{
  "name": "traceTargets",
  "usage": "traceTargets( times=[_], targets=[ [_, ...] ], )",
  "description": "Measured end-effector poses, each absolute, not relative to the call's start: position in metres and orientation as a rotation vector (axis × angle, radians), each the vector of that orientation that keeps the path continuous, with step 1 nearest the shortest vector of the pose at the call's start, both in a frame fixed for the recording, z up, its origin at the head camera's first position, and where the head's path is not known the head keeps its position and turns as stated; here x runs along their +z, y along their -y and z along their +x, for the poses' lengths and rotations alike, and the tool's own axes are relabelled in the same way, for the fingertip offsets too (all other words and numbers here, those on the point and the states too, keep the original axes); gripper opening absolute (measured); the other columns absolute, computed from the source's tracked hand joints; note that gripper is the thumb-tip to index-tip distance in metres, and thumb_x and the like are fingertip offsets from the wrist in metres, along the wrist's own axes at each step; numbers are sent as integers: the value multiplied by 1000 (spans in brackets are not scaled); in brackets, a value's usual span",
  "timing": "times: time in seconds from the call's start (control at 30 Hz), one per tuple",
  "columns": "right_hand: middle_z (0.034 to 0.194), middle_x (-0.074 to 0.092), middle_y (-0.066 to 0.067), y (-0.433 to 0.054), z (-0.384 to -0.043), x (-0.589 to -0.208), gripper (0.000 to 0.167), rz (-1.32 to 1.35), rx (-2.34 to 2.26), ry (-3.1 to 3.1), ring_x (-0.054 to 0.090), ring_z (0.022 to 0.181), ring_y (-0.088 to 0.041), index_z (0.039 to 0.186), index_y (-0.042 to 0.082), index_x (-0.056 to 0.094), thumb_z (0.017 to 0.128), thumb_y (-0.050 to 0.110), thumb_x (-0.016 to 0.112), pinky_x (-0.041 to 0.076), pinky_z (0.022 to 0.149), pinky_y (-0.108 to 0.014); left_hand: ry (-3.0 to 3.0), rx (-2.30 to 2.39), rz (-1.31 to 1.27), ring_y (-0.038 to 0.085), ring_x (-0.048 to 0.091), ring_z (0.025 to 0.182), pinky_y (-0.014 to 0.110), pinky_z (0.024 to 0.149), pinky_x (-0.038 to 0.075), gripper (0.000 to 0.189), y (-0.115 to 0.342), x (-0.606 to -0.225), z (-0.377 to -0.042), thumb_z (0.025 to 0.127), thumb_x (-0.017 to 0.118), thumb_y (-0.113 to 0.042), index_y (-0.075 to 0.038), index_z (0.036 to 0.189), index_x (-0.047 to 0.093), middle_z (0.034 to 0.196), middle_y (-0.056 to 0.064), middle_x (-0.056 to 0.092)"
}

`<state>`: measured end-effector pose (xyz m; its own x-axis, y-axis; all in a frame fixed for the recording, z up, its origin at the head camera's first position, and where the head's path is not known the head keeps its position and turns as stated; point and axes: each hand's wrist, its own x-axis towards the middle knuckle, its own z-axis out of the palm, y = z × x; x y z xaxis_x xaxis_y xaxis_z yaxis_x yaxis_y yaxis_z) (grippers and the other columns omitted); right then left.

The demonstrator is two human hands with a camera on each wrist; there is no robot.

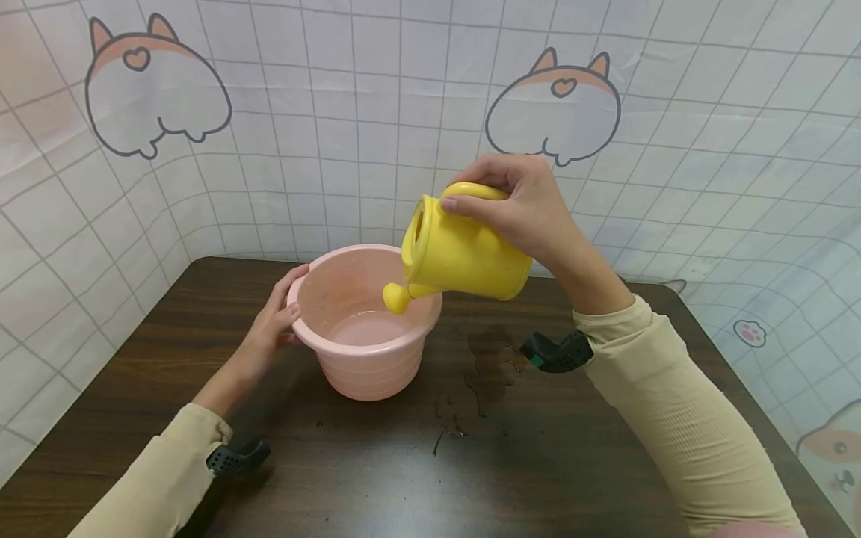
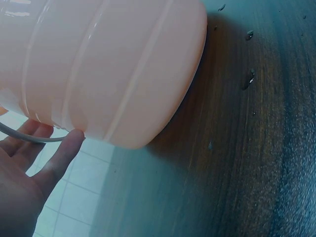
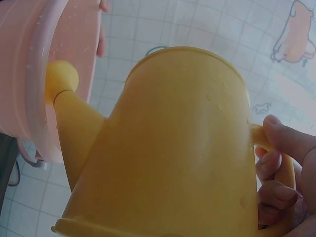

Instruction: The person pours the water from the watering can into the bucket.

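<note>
A pink plastic basin (image 1: 368, 372) stands on the dark table, with a little liquid visible at its bottom. My left hand (image 1: 274, 312) grips its left rim, and the left wrist view shows those fingers (image 2: 59, 160) against the basin's outer side. Above the basin's right edge, my right hand (image 1: 528, 205) holds a yellow watering can (image 1: 474, 254) by its handle. The can is tilted, its spout head (image 1: 397, 298) pointing down over the basin's opening. In the right wrist view, the fingers (image 3: 279, 192) wrap the handle. No stream of water can be made out.
Water drops and a wet patch (image 1: 491, 355) lie on the wood-grain table (image 1: 363, 478), right of the basin. A white tile-patterned sheet (image 1: 377, 112) with cartoon corgi prints surrounds the table's back and sides. Each wrist wears a black device (image 1: 558, 353).
</note>
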<state>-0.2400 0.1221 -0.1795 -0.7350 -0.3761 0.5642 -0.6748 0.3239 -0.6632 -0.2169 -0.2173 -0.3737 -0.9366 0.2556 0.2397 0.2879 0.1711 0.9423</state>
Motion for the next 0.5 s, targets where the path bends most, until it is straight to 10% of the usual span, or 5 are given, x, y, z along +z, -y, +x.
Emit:
traceTargets(
  times=[0.5],
  targets=[
    [77, 70, 4, -123, -242, -183, 13, 956, 1364, 2285, 59, 68, -17, 88, 7, 75, 82, 19, 76, 49, 63, -24, 2387, -1918, -546, 22, 42, 120, 32, 80, 50, 56, 217, -375, -217, 100, 32, -34, -33, 154, 18, 155, 6, 24]
  ],
)
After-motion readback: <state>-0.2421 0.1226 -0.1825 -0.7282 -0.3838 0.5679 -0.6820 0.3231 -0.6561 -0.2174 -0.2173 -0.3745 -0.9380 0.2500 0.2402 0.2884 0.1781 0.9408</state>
